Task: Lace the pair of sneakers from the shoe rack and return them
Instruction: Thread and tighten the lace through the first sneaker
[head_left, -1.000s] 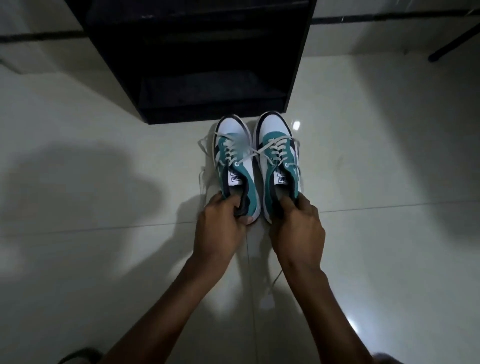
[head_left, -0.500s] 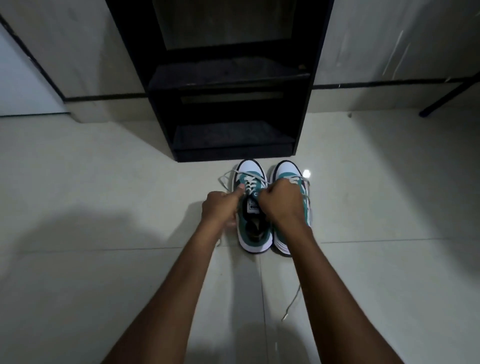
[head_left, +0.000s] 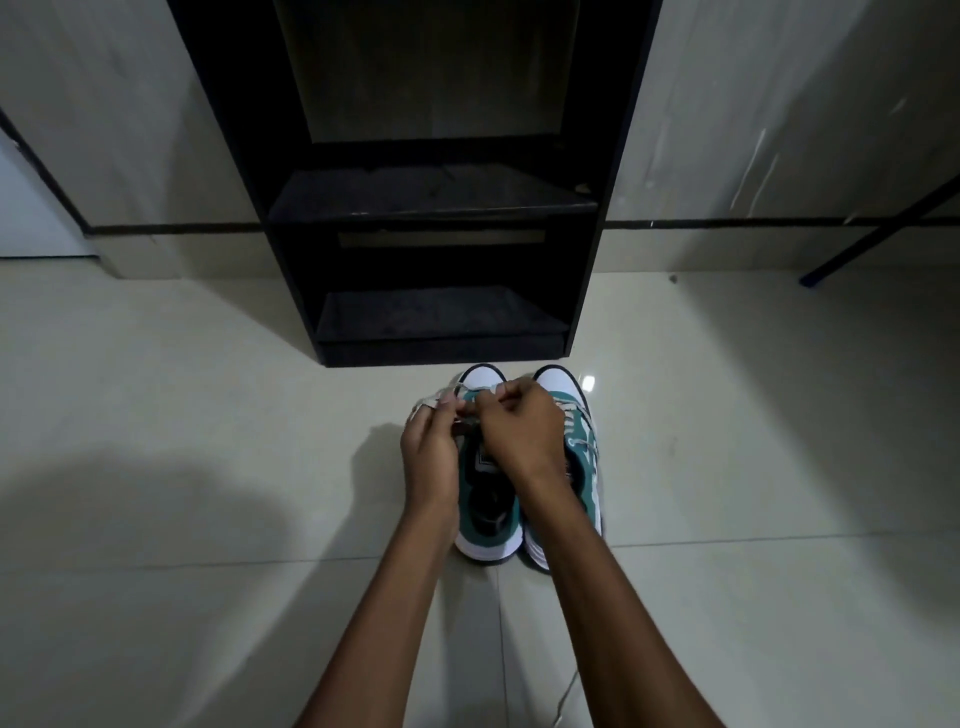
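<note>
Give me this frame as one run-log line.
phase: lacing | left hand + right hand: pinching lace on left sneaker | right sneaker: beside, untouched | shoe rack: no shoes visible

Right hand (head_left: 519, 431) covering left sneaker's (head_left: 488, 525) laces (grip unclear), shoe rack (head_left: 436, 208) top cropped

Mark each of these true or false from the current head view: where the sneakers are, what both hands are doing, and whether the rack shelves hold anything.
1. Both sneakers stand on the floor in front of the shoe rack. True.
2. Both hands work on the right sneaker. False: the left hand and right hand pinch the lace over the left sneaker.
3. A shoe sits on the rack's lowest shelf. False: no shoe shows on the visible shelves.
4. The right sneaker lies beside the left one, toes toward the rack. True.
5. The sneakers are red. False: teal and white.
</note>
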